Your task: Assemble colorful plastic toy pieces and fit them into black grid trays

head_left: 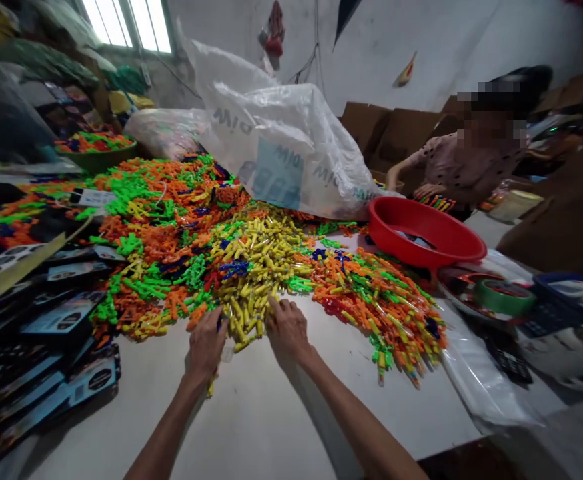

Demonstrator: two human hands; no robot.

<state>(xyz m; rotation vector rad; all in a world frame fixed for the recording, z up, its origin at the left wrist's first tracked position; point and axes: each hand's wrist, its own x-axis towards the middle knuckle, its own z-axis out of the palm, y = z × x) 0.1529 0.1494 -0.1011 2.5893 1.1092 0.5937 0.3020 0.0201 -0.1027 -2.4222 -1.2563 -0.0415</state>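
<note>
A heap of small yellow plastic tubes (pixel 264 250), some with clear ends, lies in front of me on the white table (pixel 251 427). My left hand (pixel 207 343) is at the heap's near left edge, fingers curled, with a bit of a small blue plastic piece (pixel 220 324) showing at the fingertips. At the near right edge, my right hand (pixel 289 328) has its fingers bent down against the yellow tubes; whatever is under them is hidden. Orange and green plastic toy pieces (pixel 144 233) pile up to the left. A flatter pile of assembled-looking colourful pieces (pixel 379 297) spreads to the right.
Black and blue printed cards (pixel 66 327) are stacked at left. A large white sack (pixel 291 147) stands behind the heap. To the right are a red basin (pixel 426 257), green tape (pixel 504 298) and clear plastic bags (pixel 481 373). Another person (pixel 466 163) sits beyond the basin, handling similar pieces.
</note>
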